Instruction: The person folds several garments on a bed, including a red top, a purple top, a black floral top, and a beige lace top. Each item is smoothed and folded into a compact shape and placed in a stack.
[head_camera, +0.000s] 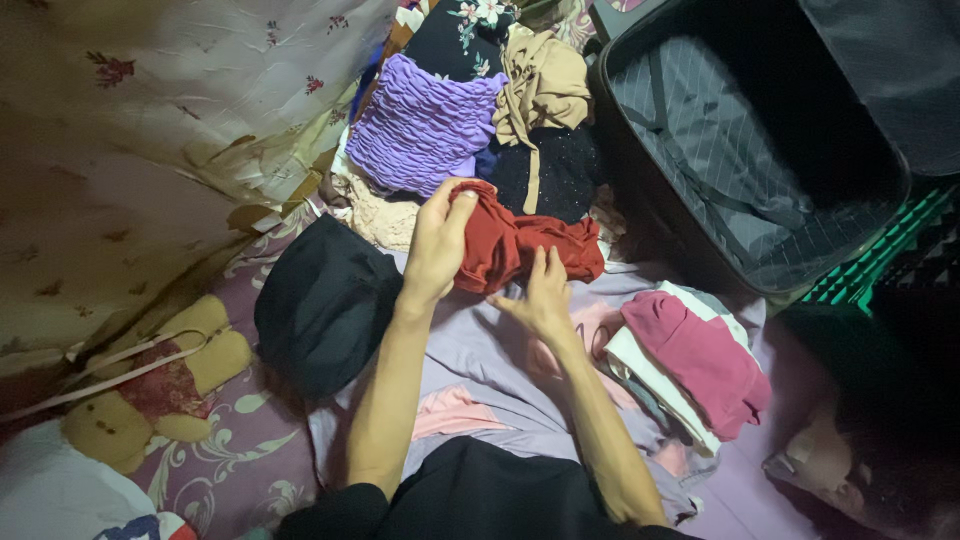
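A crumpled red garment lies on a lavender cloth in front of me. My left hand grips its left end, fingers curled over the fabric. My right hand presses on the garment's lower edge with fingers spread, touching it. Just beyond the red garment sits a pile of clothes: a purple ruched top, a tan garment and a black one.
An open dark suitcase with grey lining stands at the upper right. A folded stack with a pink garment on top lies right of my hands. A black garment lies to the left, a stuffed toy farther left.
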